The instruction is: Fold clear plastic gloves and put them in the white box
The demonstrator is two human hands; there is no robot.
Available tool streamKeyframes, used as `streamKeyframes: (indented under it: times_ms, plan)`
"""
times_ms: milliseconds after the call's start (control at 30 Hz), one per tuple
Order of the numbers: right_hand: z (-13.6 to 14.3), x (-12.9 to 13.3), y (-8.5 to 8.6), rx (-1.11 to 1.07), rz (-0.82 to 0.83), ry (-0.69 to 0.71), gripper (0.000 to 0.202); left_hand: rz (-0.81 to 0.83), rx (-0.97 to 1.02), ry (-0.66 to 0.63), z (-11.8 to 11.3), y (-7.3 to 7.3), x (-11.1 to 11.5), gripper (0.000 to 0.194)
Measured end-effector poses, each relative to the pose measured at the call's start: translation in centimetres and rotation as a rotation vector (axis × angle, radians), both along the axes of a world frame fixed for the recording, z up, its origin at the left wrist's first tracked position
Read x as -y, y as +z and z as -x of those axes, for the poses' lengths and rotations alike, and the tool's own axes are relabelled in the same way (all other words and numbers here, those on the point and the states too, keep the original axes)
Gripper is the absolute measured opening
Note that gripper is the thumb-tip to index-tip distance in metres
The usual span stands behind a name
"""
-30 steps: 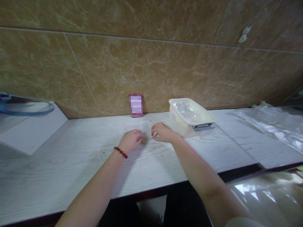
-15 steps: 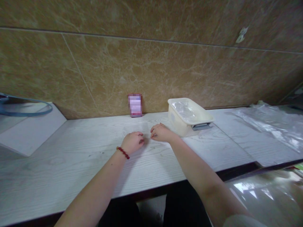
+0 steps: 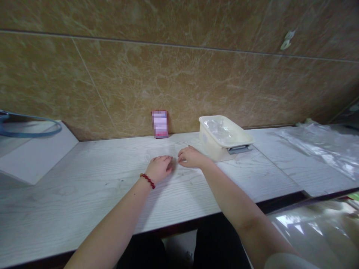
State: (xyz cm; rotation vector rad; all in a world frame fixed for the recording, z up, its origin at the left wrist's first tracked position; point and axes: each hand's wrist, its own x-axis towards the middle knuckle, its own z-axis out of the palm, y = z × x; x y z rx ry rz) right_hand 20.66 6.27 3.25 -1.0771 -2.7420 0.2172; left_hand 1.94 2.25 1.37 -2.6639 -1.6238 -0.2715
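Note:
My left hand point(image 3: 159, 168), with a red bead bracelet point(image 3: 147, 181) at its wrist, rests over the pale wood-grain tabletop point(image 3: 112, 201), fingers curled with the tips pressed together. Just to its right, my right hand point(image 3: 190, 157) is also bent closed, thumb and fingers nearly meeting. A narrow gap separates the two hands. Something faint and see-through, like thin clear plastic point(image 3: 148, 157), shows beside the left hand. Whatever the fingers pinch is too small or too clear to make out.
A cream plastic bin point(image 3: 215, 144) with a grey handle holds clear plastic pieces, close behind my right hand. A blurred-out upright card point(image 3: 160, 125) leans on the tiled wall. Clear plastic sheeting point(image 3: 322, 145) lies at right; a white panel point(image 3: 36, 157) and blue strap point(image 3: 33, 134) are at left.
My left hand has shifted slightly right and turned a little, its fingertips now nearer my right hand. The right hand has hardly moved.

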Motion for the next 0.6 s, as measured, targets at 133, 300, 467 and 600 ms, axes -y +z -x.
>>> streamKeyframes:
  times_ms: [133, 300, 467, 600]
  plan:
    - [-0.04, -0.04, 0.14, -0.016, -0.036, 0.043, 0.025, 0.044, -0.02, 0.013, 0.04, -0.25, 0.02, 0.04]
    - [0.06, -0.15, 0.1, -0.008, -0.056, 0.08, 0.022, 0.051, -0.019, 0.014, 0.04, -0.14, -0.02, 0.037]
    - [0.03, -0.4, -0.16, 0.017, -0.081, 0.086, 0.016, 0.087, -0.034, 0.023, -0.01, 0.11, -0.06, 0.033]
    - [-0.17, -0.67, -0.32, -0.015, -0.093, 0.102, 0.015, 0.097, -0.038, 0.025, -0.04, 0.47, 0.1, 0.028]
